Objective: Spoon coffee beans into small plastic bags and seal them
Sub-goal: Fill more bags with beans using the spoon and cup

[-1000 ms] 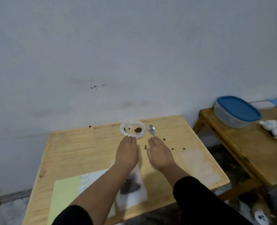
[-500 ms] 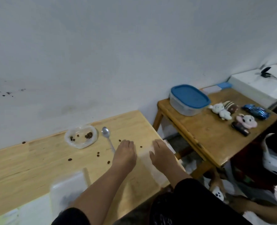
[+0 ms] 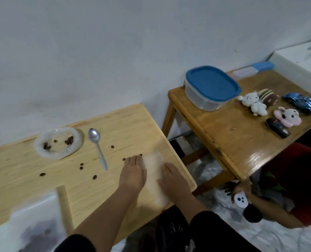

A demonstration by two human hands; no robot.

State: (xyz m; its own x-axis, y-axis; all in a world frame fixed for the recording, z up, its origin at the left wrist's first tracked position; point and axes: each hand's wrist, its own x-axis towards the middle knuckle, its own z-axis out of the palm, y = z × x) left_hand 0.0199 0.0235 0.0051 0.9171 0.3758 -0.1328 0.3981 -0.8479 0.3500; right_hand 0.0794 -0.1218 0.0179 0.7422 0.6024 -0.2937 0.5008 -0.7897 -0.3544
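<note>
**A:** Where does the empty bag (image 3: 153, 171) lie from the hands?

**B:** Right between them. It lies flat on the surface (image 3: 118, 124), close to its right-hand edge, with its long axis running away from the person and leaning a little left. The left hand (image 3: 132, 173) rests along its left side, the right hand (image 3: 171, 179) along its right side. Both are palm down with the fingers straight, touching or pressing, gripping nothing.

**B:** And the beans?

**A:** All off to the left. The spoon (image 3: 97, 146) lies just left of the left hand, bowl away from the person, and beyond it stands the clear dish (image 3: 58, 142) with a few coffee beans (image 3: 69, 140) in it. More are scattered loose on the wood.

**B:** So which hand goes for the spoon?

**A:** The left is nearer, I judge. The right would have to cross the bag.

**B:** That pale sheet at the lower left?

**A:** Blurred; I cannot tell.
</note>
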